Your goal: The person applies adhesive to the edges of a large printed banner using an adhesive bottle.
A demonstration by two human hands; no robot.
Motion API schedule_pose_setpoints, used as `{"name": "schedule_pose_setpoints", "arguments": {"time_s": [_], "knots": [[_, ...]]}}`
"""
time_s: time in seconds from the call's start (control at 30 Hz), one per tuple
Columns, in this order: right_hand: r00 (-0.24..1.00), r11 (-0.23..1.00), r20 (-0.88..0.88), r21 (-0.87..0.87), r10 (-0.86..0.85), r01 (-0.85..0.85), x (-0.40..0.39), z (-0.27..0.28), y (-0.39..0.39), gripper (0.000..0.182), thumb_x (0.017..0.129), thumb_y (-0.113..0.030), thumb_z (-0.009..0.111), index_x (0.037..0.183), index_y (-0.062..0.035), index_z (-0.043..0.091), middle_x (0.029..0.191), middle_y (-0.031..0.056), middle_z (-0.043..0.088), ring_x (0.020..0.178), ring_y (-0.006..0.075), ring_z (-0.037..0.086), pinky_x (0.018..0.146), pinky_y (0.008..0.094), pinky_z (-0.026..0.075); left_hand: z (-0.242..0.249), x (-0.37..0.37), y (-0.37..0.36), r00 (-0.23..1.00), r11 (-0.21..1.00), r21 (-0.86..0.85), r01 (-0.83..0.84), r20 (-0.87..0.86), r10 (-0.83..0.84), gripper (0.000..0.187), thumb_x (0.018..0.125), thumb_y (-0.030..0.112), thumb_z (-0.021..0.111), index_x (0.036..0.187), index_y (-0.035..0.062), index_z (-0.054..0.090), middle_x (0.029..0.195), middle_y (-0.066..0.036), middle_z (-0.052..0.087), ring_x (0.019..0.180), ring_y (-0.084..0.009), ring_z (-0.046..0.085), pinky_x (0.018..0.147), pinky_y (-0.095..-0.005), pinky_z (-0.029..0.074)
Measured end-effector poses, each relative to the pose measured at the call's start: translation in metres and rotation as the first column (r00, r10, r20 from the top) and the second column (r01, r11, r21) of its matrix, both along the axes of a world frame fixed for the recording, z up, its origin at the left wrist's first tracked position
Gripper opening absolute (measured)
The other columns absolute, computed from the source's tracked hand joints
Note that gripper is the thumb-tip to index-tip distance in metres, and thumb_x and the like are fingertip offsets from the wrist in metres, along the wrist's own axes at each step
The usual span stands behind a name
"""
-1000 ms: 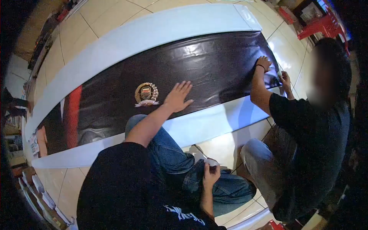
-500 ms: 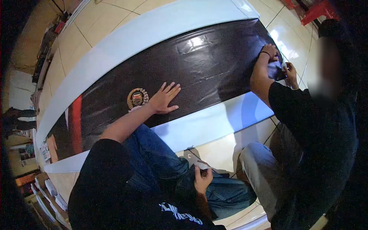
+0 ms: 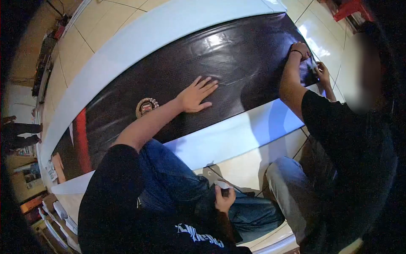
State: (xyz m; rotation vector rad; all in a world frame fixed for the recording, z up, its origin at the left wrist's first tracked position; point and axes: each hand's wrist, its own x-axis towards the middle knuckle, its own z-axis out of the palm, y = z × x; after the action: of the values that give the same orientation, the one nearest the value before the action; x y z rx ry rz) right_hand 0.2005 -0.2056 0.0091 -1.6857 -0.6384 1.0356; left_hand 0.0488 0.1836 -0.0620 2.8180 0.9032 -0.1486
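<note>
My left hand lies flat with spread fingers on a dark printed sheet. The sheet is stretched over a long white panel on the floor. A round gold emblem shows beside my left forearm, which partly covers it. Above my knee, my right hand pinches a small white flat piece; its exact kind cannot be made out. At the sheet's far right end, a co-worker's hands press and hold its edge, with a small pale item at the fingers.
A co-worker in a black shirt crouches close on my right. Pale floor tiles surround the panel. A red plastic object stands at the upper right. Papers and white items lie at the lower left, near another person's dark-clad legs.
My left hand has slid right and slightly away from me across the sheet, its forearm now covering part of the emblem. My right hand still holds the white piece.
</note>
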Motion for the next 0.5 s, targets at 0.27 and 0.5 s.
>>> {"name": "schedule_pose_setpoints", "arguments": {"time_s": [0.27, 0.5], "knots": [[1.000, 1.000, -0.008, -0.009, -0.011, 0.011, -0.001, -0.002, 0.001, 0.029, 0.083, -0.002, 0.073, 0.111, 0.0034, 0.065, 0.106, 0.0133, 0.070, 0.096, 0.0184, 0.065, 0.087, 0.0320, 0.051, -0.022, 0.098, 0.064, 0.972, 0.976, 0.113, 0.184, 0.128, -0.197, 0.072, 0.101, 0.054, 0.032, 0.155, 0.0089, 0.020, 0.162, -0.009, 0.019, 0.149, -0.0291, 0.016, 0.122, -0.0506, 0.010], [1.000, 1.000, 0.024, -0.011, 0.017, -0.017, 0.001, -0.005, -0.001, 0.029, 0.085, -0.002, 0.073, 0.112, 0.0031, 0.065, 0.104, 0.0141, 0.072, 0.095, 0.0181, 0.067, 0.088, 0.0320, 0.051, -0.039, 0.185, 0.104, 0.948, 0.962, 0.188, 0.198, 0.214, -0.237, 0.074, 0.100, 0.057, 0.034, 0.154, 0.0075, 0.024, 0.161, -0.010, 0.023, 0.148, -0.0296, 0.021, 0.121, -0.0505, 0.013]]}}
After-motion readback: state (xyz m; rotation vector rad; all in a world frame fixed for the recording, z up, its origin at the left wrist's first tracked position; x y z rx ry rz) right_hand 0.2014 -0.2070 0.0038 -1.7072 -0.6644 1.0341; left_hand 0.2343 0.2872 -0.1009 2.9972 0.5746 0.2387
